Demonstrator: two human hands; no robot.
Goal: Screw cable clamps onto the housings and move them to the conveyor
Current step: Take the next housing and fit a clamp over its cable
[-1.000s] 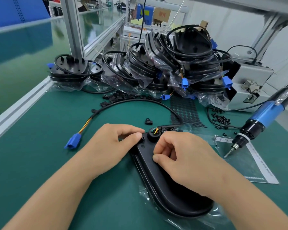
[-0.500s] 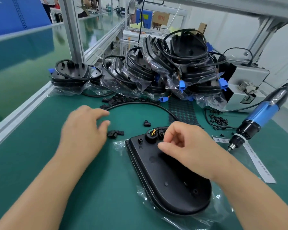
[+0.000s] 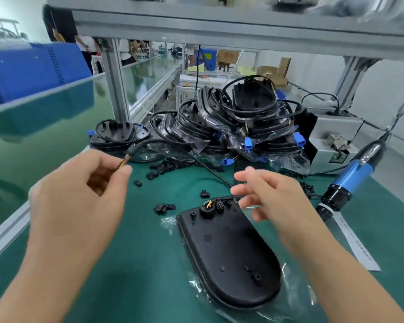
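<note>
A person works at a green-matted assembly table (image 3: pixel 131 271), both bare hands raised above a black housing (image 3: pixel 226 257) that lies flat on clear plastic wrap near the table's front edge, right of centre. The left hand (image 3: pixel 79 201) hangs over the table's left side, its thumb and fingers curled together and pinching the yellow-and-orange wire end of a black cable (image 3: pixel 135 149); from the grip the cable runs up and away toward the back of the table. The right hand (image 3: pixel 273 199) hovers just above the housing's far end, fingers spread and loosely extended, holding nothing; motion blur softens the fingertips. At that far end of the housing sits a round black boss with yellow wires showing, and small screw posts beside it.

Loose black cable clamps (image 3: pixel 165 208) lie scattered on the mat just left of the housing, with more clamps (image 3: pixel 166 165) strewn farther back toward the middle. Along the table's back edge rises a pile of bagged housings (image 3: pixel 238 127) wrapped in black cords and blue connectors. A blue-and-black electric screwdriver (image 3: pixel 352 173) hangs tilted over the table's right edge, its tip near a white paper strip (image 3: pixel 357 248). Left of the table, beyond an aluminium rail, stretches the glossy green conveyor (image 3: pixel 33 127).
</note>
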